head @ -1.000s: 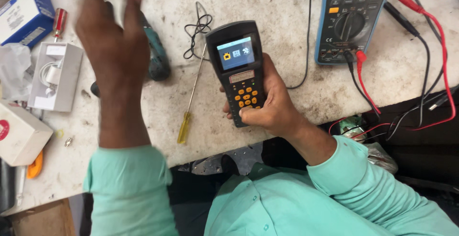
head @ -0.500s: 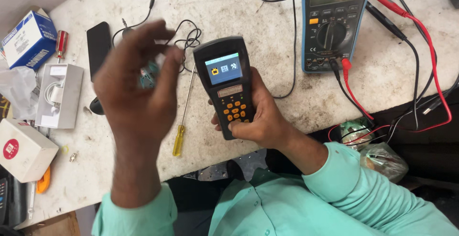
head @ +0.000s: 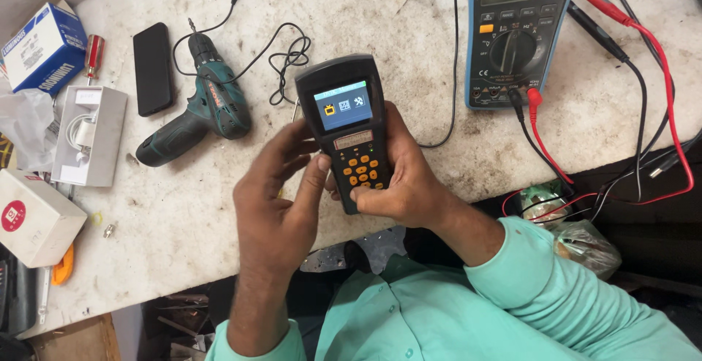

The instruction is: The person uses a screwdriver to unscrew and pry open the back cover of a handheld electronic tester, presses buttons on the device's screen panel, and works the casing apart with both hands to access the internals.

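A black handheld meter (head: 347, 116) with a lit colour screen and orange keys is held above the table edge in both hands. My right hand (head: 406, 178) wraps its right side and back, thumb on the lower keys. My left hand (head: 281, 200) grips the left side, its thumb resting near the top of the keypad. A thin black cable (head: 289, 58) lies coiled on the table behind the meter.
A green cordless drill (head: 197, 105) and a black phone (head: 152, 69) lie to the left. A blue multimeter (head: 519, 32) with red and black leads (head: 643, 112) sits at the right. Boxes (head: 36, 218) and an open white box (head: 88, 134) line the left edge.
My left hand came down from raised in the air and took hold of the meter's left side. The view shifted, bringing the drill and phone into sight.
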A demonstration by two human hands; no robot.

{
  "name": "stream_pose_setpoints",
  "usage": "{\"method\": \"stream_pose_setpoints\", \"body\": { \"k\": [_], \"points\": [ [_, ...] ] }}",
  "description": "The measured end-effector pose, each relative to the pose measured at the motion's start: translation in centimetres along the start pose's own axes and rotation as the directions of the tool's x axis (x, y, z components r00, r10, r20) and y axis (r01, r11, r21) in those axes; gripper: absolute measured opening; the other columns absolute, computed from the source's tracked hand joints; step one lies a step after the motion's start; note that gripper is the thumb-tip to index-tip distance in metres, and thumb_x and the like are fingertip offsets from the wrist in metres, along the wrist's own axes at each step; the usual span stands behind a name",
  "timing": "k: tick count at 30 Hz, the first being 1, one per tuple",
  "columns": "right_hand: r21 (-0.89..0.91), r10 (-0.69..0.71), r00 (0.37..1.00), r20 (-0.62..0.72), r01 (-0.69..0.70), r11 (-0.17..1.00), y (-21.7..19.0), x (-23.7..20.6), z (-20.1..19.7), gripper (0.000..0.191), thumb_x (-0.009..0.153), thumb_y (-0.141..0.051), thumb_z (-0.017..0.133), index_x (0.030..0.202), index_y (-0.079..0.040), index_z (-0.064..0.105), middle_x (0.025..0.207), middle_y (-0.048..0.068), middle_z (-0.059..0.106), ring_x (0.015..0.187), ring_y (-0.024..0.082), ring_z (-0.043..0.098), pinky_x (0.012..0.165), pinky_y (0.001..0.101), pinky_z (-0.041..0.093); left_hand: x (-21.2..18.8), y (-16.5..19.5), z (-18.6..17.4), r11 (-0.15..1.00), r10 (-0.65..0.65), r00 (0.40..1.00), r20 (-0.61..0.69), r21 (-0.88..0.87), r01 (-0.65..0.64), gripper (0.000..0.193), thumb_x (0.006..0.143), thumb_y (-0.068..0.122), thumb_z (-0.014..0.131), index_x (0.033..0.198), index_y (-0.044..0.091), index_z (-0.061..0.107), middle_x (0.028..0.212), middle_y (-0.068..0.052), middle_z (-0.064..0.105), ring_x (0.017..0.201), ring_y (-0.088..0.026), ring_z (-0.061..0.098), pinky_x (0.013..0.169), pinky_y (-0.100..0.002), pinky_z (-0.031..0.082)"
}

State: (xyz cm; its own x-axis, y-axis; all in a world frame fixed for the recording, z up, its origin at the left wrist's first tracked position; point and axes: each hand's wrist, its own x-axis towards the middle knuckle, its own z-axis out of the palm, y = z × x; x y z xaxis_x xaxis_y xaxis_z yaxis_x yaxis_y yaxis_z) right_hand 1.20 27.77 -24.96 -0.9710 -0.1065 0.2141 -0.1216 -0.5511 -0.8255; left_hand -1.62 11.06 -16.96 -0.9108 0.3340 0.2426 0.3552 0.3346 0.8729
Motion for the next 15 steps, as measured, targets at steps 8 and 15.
{"method": "stream_pose_setpoints", "body": {
  "k": [8, 15],
  "points": [
    [-0.106, -0.082, 0.996, -0.035, 0.078, 0.991, 0.57, 0.07, -0.14, 0.081, 0.075, 0.01, 0.062, 0.148, -0.008, 0.032, 0.128, 0.007, 0.054, 0.117, 0.014, 0.061, 0.097, 0.0327, 0.06, -0.66, -0.45, 0.16, 0.998, -0.059, 0.997, 0.041, -0.024, 0.06, 0.041, 0.098, 0.007, 0.068, 0.137, -0.003, 0.06, 0.122, -0.014, 0.075, 0.111, -0.02, 0.074, 0.091, -0.032, 0.062],
    [-0.076, -0.055, 0.998, -0.041, 0.052, 0.996, 0.77, 0.09, -0.11, 0.079, 0.077, 0.01, 0.064, 0.147, -0.007, 0.032, 0.129, 0.009, 0.056, 0.114, 0.016, 0.064, 0.093, 0.0377, 0.063, -0.56, -0.94, 0.11, 0.998, -0.042, 0.998, 0.038, -0.037, 0.043, 0.041, 0.098, 0.007, 0.069, 0.136, -0.003, 0.06, 0.121, -0.014, 0.075, 0.11, -0.021, 0.075, 0.092, -0.032, 0.062]
  ]
}}
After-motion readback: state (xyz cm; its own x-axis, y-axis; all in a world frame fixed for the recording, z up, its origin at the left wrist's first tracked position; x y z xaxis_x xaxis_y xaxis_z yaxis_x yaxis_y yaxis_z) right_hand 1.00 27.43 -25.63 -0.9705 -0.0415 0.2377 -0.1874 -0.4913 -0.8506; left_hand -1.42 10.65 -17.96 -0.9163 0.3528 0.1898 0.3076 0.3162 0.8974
